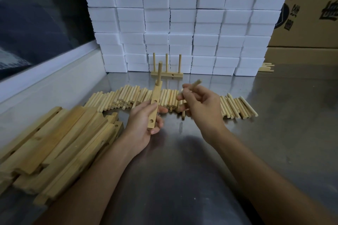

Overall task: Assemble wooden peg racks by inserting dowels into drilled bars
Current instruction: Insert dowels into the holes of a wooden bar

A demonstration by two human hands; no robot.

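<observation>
My left hand (pixel 144 124) grips a drilled wooden bar (pixel 155 106) by its near end, pointing away from me. One dowel (pixel 159 73) stands upright in the bar's far hole; two nearer holes show open. My right hand (pixel 199 104) pinches a loose dowel (pixel 193 85) just right of the bar, tilted up to the right. A long row of loose dowels (pixel 128 97) lies on the steel table behind both hands. A finished rack (pixel 167 74) with three upright dowels stands further back.
A pile of drilled bars (pixel 60 142) lies at the left on the steel table (pixel 274 115). A wall of white foam blocks (pixel 182 23) rises behind. Cardboard boxes (pixel 311 14) stand at the right, with a few dowels (pixel 266 66) at their foot.
</observation>
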